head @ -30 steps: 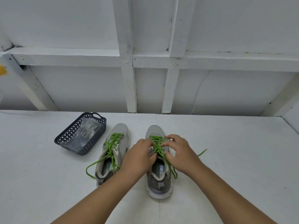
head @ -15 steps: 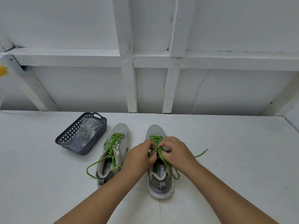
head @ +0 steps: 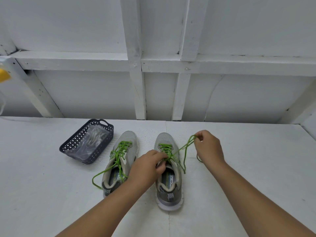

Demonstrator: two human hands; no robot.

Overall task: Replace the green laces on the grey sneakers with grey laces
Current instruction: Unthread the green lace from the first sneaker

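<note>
Two grey sneakers stand side by side, toes away from me. The left sneaker [head: 127, 149] keeps its green lace [head: 118, 156] threaded, with loose ends trailing to the left. On the right sneaker [head: 168, 183], my left hand [head: 147, 168] pinches the green lace [head: 183, 148] at the eyelets. My right hand [head: 207, 146] is out to the right of that shoe, shut on a loop of the same lace pulled taut. Grey laces [head: 93, 140] lie in a clear bag inside the dark basket [head: 68, 146].
The shoes and basket sit on a white table [head: 248, 168]. A white framed wall [head: 136, 93] rises right behind it. A yellow object [head: 3, 76] shows at the far left edge.
My right hand has moved from the middle of the right sneaker out to the right and away from me, drawing a length of green lace out. My left hand has stayed at the eyelets.
</note>
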